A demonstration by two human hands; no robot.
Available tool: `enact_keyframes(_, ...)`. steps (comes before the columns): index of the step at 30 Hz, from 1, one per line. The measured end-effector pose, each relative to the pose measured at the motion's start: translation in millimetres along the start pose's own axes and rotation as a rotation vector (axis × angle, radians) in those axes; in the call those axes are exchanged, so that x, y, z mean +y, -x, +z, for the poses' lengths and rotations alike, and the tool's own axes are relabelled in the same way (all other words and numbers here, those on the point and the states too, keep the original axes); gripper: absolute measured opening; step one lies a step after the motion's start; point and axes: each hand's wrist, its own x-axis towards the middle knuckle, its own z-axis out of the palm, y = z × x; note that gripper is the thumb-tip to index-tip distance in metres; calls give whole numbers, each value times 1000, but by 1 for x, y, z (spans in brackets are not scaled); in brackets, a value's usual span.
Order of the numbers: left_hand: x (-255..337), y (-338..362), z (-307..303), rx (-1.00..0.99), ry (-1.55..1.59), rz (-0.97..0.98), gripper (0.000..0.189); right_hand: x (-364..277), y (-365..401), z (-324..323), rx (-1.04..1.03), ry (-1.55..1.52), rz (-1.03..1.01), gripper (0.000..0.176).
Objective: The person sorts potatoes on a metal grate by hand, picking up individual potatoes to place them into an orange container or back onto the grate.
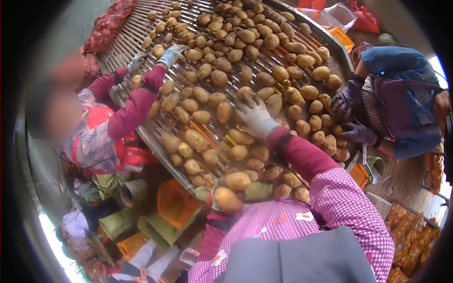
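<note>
Many potatoes (pixel 224 112) lie on a slatted metal sorting table (pixel 141 28). My right hand (pixel 257 119), in a pale glove, reaches out over the middle of the slats with its fingers spread, next to several potatoes. Close to my body, my left hand (pixel 214 205) is mostly hidden behind a large potato (pixel 227 199) that it holds. A second large potato (pixel 237 181) sits just above that one; whether the hand also supports it, I cannot tell.
A co-worker's gloved hands (pixel 172 55) are at the table's left side. Another person's purple-gloved hands (pixel 357 133) touch potatoes at the right. The metal rim (pixel 165 162) borders the table. Orange crates (pixel 175 203) stand lower left, filled net sacks (pixel 410 240) lower right.
</note>
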Motion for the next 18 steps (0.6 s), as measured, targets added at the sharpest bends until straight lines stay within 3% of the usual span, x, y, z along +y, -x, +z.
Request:
enact_keyframes(1, 0, -1, -2, 12, -131, 62, 68, -12, 17, 5, 76, 32, -28, 49)
enact_keyframes(2, 0, -2, -3, 27, -245, 110, 69, -18, 37, 5, 25, -19, -18, 46)
enact_keyframes(4, -1, -5, -5, 30, -191, 130, 71, -27, 64, -10, 25, -32, -14, 49)
enact_keyframes(7, 0, -11, -15, -167, 654, -48, 79, -36, 104, 0, 35, -176, 21, 49)
enact_keyframes(8, -12, -17, -26, -330, 1069, -127, 80, -32, 114, 4, 12, -319, 34, 48)
enact_keyframes(10, -19, -9, -28, -136, 994, -87, 81, -38, 133, -23, 111, -236, -59, 46)
enact_keyframes(14, -27, -3, -45, -154, 1100, -31, 80, -35, 162, -37, 205, -249, 124, 44)
enact_keyframes(16, -26, 5, -53, -105, 1115, -4, 77, -47, 164, -42, 230, -192, 106, 53)
enact_keyframes(18, -27, 8, -64, -70, 1172, -11, 76, -75, 158, -58, 29, -187, -1, 61)
